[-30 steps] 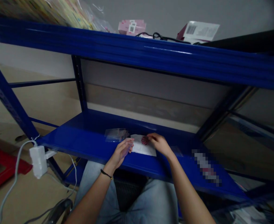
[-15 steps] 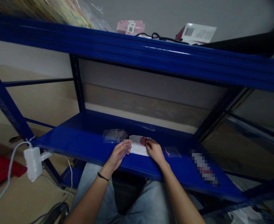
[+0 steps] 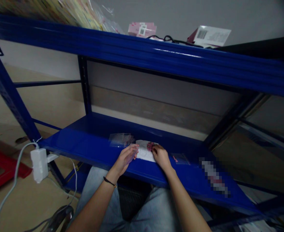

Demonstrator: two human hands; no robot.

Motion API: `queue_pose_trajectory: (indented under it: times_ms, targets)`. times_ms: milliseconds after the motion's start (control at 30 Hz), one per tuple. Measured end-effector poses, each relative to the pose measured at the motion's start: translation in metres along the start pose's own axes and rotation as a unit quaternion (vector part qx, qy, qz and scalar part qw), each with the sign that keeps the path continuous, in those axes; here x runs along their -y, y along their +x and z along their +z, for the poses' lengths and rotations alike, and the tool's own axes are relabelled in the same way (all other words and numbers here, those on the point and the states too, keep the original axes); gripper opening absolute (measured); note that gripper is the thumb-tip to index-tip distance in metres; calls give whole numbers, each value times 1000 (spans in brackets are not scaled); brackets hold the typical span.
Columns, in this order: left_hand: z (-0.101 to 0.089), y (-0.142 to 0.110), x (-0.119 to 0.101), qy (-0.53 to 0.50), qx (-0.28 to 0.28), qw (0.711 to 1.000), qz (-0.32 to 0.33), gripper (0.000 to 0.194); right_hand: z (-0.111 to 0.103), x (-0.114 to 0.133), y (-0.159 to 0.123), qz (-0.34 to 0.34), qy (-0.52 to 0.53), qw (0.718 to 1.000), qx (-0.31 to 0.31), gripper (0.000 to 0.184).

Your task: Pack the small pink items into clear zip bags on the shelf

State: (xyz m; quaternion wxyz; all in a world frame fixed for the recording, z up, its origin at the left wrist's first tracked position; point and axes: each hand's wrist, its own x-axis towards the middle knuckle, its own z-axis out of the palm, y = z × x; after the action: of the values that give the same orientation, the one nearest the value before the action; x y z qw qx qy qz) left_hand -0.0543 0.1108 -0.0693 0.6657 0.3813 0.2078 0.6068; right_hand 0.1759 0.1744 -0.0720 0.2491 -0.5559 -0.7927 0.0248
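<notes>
A small heap of dark pink beads [image 3: 150, 146] lies on a white sheet [image 3: 145, 156] on the blue shelf. The fingertips of my right hand [image 3: 160, 155] are bent together at the heap's right side; whatever they pinch is too small to make out. My left hand [image 3: 126, 157] is closed on a clear plastic bag [image 3: 133, 149] at the left edge of the sheet. Behind that hand several clear plastic bags [image 3: 121, 140] lie in a loose stack. To the right of my right hand, another clear bag [image 3: 182, 159] lies flat with a few small pink pieces at it.
A blurred-out item [image 3: 214, 177] lies on the shelf [image 3: 81, 135] at the right. Overhead runs a blue beam [image 3: 122, 48] with pink boxes [image 3: 142, 29] above it. At the lower left hang a white power strip [image 3: 39, 166] and cables; a red stool [image 3: 6, 175] stands beyond.
The whole view has shifted slightly, so things appear a little further right. Both hands keep nearly the same places beside the beads and the sheet.
</notes>
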Motion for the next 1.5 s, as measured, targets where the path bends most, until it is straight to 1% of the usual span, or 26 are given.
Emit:
queue_pose_trajectory:
  times_ms: [200,300,400,500,567,633,667,733,800,867,933,1000,1100,1167,1300,1500]
  targets:
    - [2,0,-1,0,-2,1000,-3,35,1,0,-1,-5,-9,1000,1,25]
    - [2,1,-3,2,-4,1000,-7,36,-7,0,-1,9,6,1000,-8,26]
    - [5,3,-3,12,-2,1000,-15,38,-26,10,2,22,97,994,-39,28]
    - [13,4,-1,30,21,999,-22,38,-51,32,4,21,244,968,-57,30]
    - [20,4,1,45,40,998,-31,36,-65,50,2,1,314,949,-37,32]
    - [27,4,3,54,55,996,-40,34,-74,63,-1,-28,337,941,-12,31]
    - [29,4,5,52,59,996,-44,34,-77,66,-2,-37,336,941,-5,30]
    - [32,4,7,44,58,996,-48,34,-78,62,-3,-29,326,945,-12,30]
    - [30,5,8,32,40,998,-45,33,-73,48,-1,0,294,955,-35,30]
    - [27,7,10,14,13,999,-39,31,-63,31,1,23,228,973,-36,27]
    - [23,10,11,-3,-10,999,-36,30,-51,17,2,34,150,988,-8,24]
    - [21,14,11,-10,-22,999,-35,30,-38,11,1,42,84,995,26,21]
    - [19,18,11,-5,-29,999,-37,29,-23,15,0,53,13,998,40,17]
    - [18,19,12,1,-26,999,-40,29,-18,20,-1,55,-19,997,44,17]
    - [15,18,12,8,-17,999,-40,30,-14,28,-4,51,-70,995,50,20]
    - [15,17,12,-6,-21,999,-41,31,-13,34,-8,75,-120,988,56,25]
